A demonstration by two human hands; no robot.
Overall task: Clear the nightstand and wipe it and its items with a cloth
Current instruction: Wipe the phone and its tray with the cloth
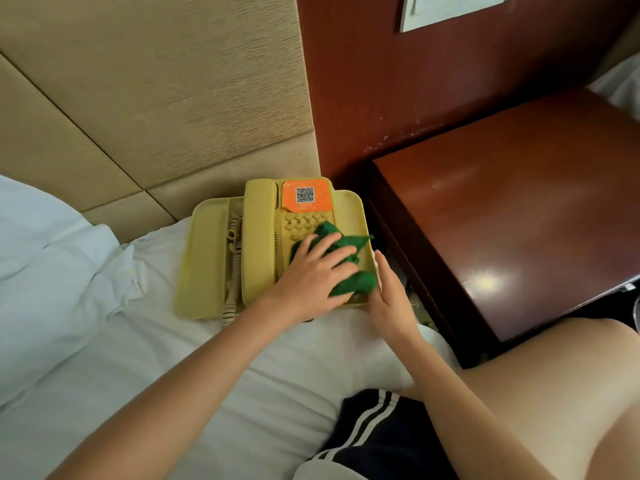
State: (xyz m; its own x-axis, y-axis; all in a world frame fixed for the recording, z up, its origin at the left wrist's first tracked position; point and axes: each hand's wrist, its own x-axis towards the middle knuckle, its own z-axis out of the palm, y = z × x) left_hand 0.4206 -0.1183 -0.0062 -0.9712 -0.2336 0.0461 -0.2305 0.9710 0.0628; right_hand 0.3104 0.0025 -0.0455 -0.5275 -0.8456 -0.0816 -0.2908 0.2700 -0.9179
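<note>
A yellow phone (260,237) sits in a yellow tray (201,258) on the white bed (138,358). The tray is near the headboard (156,98), just beside the nightstand (519,220). The handset lies on the phone, and a curly cord (233,271) lies in the tray to its left. An orange card (304,195) with a square code is at the top of the phone.

A green cloth (356,282) is bunched on the phone's buttons. The left hand (311,275) lies on top of the cloth and presses it down. Its fingers are spread and nearly straight, not wrapped round the cloth. The right hand (388,292) is flat against the right edge of the tray. Its fingers are straight and together, and they hold nothing.

The nightstand is dark red wood, and its shiny top shows a spot of light. A white pillow (52,237) lies on the bed to the left. The person sits on the bed's edge in dark shorts (374,431) with white stripes.
</note>
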